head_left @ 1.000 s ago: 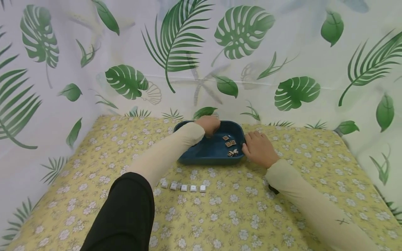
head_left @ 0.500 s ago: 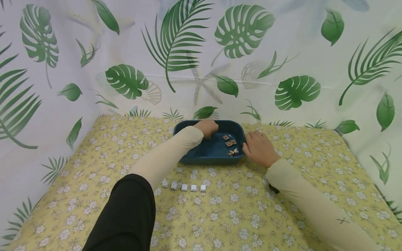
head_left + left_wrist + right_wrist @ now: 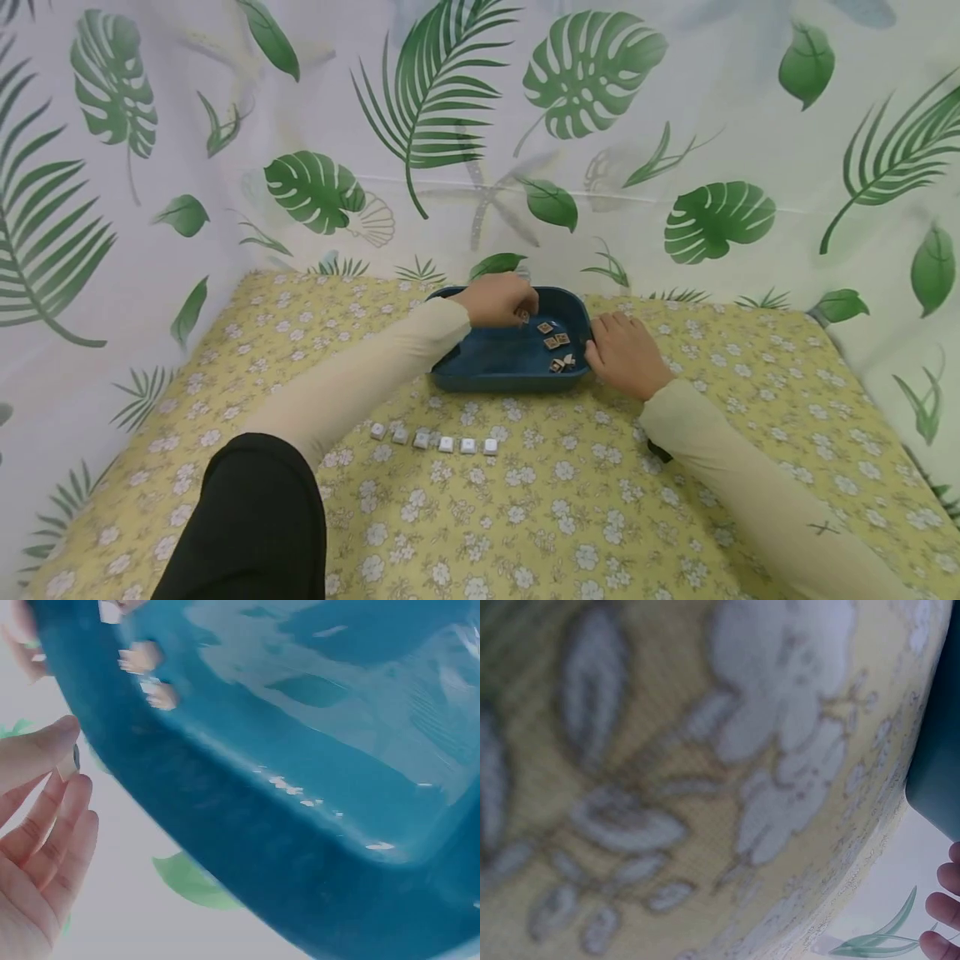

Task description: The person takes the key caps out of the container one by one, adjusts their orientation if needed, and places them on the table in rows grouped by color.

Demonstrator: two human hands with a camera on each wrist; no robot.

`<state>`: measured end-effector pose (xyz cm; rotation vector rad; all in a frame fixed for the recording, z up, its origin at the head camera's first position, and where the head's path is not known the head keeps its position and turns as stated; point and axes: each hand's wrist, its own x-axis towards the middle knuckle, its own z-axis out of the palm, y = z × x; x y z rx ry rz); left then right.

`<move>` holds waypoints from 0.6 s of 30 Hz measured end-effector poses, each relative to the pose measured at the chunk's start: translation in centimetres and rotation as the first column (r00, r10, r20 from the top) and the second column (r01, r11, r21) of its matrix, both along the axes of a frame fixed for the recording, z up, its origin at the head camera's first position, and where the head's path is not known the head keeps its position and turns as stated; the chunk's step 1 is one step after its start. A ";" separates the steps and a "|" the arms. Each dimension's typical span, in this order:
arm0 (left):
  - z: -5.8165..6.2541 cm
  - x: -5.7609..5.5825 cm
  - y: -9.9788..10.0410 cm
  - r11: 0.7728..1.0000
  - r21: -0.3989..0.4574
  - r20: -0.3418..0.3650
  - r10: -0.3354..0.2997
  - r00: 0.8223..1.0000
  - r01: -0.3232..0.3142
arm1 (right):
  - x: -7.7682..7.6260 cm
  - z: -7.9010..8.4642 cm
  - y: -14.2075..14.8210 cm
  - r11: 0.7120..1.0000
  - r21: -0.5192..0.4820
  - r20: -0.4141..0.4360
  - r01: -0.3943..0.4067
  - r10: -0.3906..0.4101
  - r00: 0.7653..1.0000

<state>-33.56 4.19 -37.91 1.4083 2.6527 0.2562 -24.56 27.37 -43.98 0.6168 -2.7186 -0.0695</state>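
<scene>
A blue plastic tray (image 3: 517,382) stands near the back of the cloth-covered table. Over its far side is my left hand (image 3: 497,300), which pinches a small keycap (image 3: 70,765) between thumb and fingertips; the left wrist view shows its pale side. Inside the tray, toward the right end, lie several brownish keycaps (image 3: 552,342). My right hand (image 3: 626,354) rests against the tray's right end with its fingers at the rim. In the right wrist view, the fingertips (image 3: 941,906) show beside the tray's outer wall.
Several white keycaps (image 3: 446,444) form a row on the yellow flowered tablecloth (image 3: 465,533), in front of the tray. Behind the table hangs a white curtain (image 3: 592,158) printed with green leaves. A dark band (image 3: 660,451) shows under the right wrist.
My left hand has risen and turned at the tray's far side, and the keycap in its fingers now shows. Its forearm has swung left, uncovering more of the row. The right hand stays put.
</scene>
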 end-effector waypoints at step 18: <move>3.6 9.8 -8.0 0.950 0.297 0.261 0.017 0.965 -0.097 | -0.1 -0.1 -0.1 1.000 -0.010 0.000 0.011 -0.011 1.000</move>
